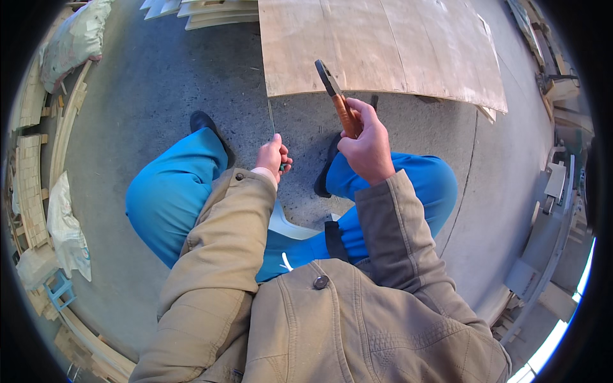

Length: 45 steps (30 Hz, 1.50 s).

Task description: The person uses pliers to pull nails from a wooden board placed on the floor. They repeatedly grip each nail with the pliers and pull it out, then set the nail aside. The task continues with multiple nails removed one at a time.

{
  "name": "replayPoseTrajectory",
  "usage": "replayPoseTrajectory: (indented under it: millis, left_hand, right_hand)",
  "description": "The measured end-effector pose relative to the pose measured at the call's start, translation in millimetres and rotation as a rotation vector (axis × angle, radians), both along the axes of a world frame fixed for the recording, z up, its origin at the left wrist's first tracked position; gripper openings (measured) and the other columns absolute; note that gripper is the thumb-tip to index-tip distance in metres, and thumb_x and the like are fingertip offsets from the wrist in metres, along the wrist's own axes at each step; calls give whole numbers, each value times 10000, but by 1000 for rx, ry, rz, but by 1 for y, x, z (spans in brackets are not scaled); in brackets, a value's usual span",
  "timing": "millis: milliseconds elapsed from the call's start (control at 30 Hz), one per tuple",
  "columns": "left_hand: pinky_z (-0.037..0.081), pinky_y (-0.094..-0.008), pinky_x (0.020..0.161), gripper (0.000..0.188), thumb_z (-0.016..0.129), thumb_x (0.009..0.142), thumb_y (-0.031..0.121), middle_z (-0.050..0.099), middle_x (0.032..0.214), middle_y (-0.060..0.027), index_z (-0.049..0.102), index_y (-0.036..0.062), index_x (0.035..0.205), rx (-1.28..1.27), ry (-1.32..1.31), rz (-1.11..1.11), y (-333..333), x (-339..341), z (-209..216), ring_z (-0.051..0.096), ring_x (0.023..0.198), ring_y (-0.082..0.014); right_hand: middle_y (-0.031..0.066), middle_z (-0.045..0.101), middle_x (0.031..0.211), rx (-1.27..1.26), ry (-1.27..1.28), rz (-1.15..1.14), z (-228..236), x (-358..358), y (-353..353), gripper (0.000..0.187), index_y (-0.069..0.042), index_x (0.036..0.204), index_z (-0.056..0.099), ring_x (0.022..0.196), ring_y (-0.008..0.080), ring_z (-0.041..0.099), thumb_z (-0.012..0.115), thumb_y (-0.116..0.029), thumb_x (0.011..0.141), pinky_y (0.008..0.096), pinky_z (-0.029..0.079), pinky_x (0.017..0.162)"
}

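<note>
My right hand [369, 143] is wrapped round the orange-brown handles of a pair of pliers [347, 115]. Their dark jaws point up and to the left, in front of the near edge of a plywood sheet [370, 51]. To the left, my left hand [271, 156] is closed on a thin metal rod [271, 116]. The rod sticks up from the fist toward the sheet's near left corner; whether it touches the sheet I cannot tell. A bit of green shows at the curled fingers, and most of what they grip is hidden.
Light boards [217, 13] are stacked at the far left of the sheet. Sacks [69, 226], timber pieces [30, 185] and a small blue stool [60, 290] line the left side. More wood offcuts [554, 182] lie at right. My blue-trousered knees are spread below the hands.
</note>
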State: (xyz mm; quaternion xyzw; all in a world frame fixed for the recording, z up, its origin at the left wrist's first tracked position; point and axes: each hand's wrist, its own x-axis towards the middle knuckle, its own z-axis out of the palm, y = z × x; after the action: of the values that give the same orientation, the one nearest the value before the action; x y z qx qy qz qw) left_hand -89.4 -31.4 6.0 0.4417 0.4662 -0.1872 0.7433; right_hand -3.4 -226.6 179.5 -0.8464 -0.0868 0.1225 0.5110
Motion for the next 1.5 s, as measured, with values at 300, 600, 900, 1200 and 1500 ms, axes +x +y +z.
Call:
replayPoseTrajectory:
  millis: [300,600,900,1200,1500]
  left_hand:
    - [519,-403,650,489,476,1118,517,515,689,-13,571,118,852,26,-51,-72,-1,1,1,609,735,-206]
    - [491,-394,618,489,482,1115,510,513,677,-21,567,110,846,3,-62,-47,1,4,0,601,695,-204]
    - [454,-372,552,498,464,1125,466,515,678,-36,548,82,819,39,-94,26,-4,10,3,570,622,-190]
    - [416,-336,480,495,477,1125,449,509,678,-37,539,76,806,214,-136,-32,-6,12,-2,505,513,-168]
    - [452,-392,678,499,517,1116,414,587,736,-62,597,29,809,384,-135,-2,6,22,-22,534,680,-212]
  right_hand:
    - [201,724,1193,-9,-3,19,-5,0,3,642,41,1398,572,1043,240,726,691,85,769,339,576,903]
    - [237,728,1192,-48,-10,52,-9,2,7,641,41,1392,572,1088,294,738,684,80,762,367,581,921]
    - [243,726,1203,-59,0,56,-15,2,8,637,32,1388,575,1117,319,735,683,75,762,374,579,929]
    - [252,728,1213,-43,8,70,-23,5,14,629,30,1377,584,1119,345,739,683,76,758,391,582,926]
    - [191,701,1267,-97,-92,111,-34,1,17,665,10,1422,565,1170,283,698,664,94,770,363,570,954]
